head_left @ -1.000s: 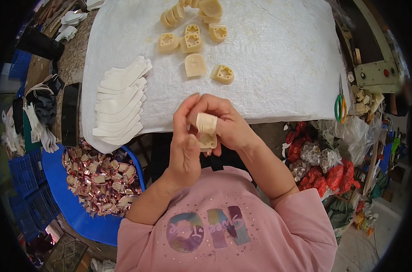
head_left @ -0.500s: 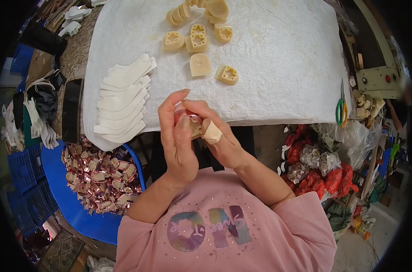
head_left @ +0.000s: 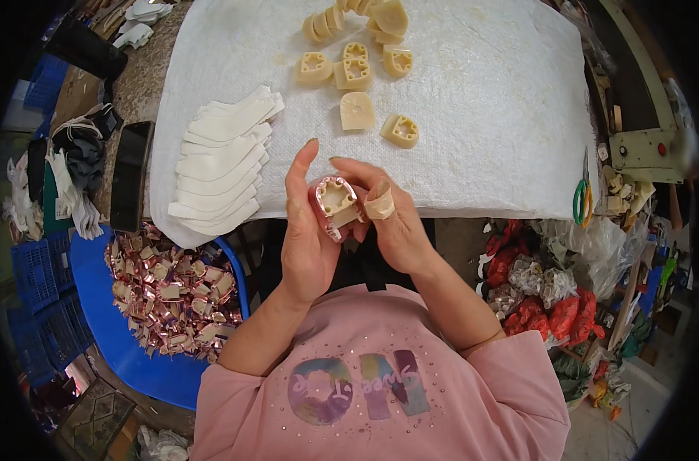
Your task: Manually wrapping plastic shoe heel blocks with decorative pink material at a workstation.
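Note:
Between my two hands, just off the table's near edge, is a shoe heel [head_left: 336, 197] with a shiny pink covering folded over its rim. Its hollow cream underside with small holes faces up. My left hand [head_left: 306, 238] cups it from the left, one finger pointing up past it. My right hand [head_left: 391, 219] holds it from the right; beige tape [head_left: 379, 201] wraps the thumb. Some fingers are hidden behind the heel. Beyond my hands, bare cream heels [head_left: 358, 111] stand on the white woven sheet [head_left: 480, 115], several hollow side up.
Overlapping white strips [head_left: 222, 169] lie left on the sheet. A dark phone [head_left: 133, 177] sits beside them. Below left, a blue tub [head_left: 107, 307] holds many pink-covered heels [head_left: 176, 296]. Scissors [head_left: 583, 201] lie at the table's right edge, above red and clear plastic bags [head_left: 545, 303].
My hands have opened out somewhat around the heel, and its hollow underside now shows fully where fingers covered it. The whole view has shifted slightly.

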### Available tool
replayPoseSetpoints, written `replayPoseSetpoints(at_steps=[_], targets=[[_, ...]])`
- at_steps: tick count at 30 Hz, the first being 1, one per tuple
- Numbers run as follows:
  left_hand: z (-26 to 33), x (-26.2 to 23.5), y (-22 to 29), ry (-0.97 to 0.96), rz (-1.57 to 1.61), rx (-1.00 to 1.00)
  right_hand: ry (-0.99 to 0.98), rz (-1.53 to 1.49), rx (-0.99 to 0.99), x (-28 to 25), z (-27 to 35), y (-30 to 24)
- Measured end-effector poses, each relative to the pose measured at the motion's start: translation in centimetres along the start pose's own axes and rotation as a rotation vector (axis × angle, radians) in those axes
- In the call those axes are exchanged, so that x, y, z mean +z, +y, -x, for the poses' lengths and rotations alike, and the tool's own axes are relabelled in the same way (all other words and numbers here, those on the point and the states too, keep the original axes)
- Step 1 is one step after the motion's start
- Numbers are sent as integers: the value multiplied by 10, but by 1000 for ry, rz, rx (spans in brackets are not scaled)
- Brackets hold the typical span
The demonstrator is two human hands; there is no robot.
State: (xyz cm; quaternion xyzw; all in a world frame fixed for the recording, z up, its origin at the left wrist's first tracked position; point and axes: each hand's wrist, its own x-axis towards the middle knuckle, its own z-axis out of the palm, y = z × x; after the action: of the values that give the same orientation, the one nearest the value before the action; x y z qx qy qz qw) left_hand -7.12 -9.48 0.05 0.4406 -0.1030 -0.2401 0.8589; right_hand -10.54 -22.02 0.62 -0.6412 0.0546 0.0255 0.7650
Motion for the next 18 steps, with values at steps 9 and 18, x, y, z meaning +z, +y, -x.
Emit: replayPoseSetpoints(at_steps=[9, 18], targets=[[-1, -17, 0, -219, -863, 454, -15, 547, -120, -11, -9, -25], [3, -17, 21, -69, -865, 257, -9, -44, -88, -17, -12, 0]])
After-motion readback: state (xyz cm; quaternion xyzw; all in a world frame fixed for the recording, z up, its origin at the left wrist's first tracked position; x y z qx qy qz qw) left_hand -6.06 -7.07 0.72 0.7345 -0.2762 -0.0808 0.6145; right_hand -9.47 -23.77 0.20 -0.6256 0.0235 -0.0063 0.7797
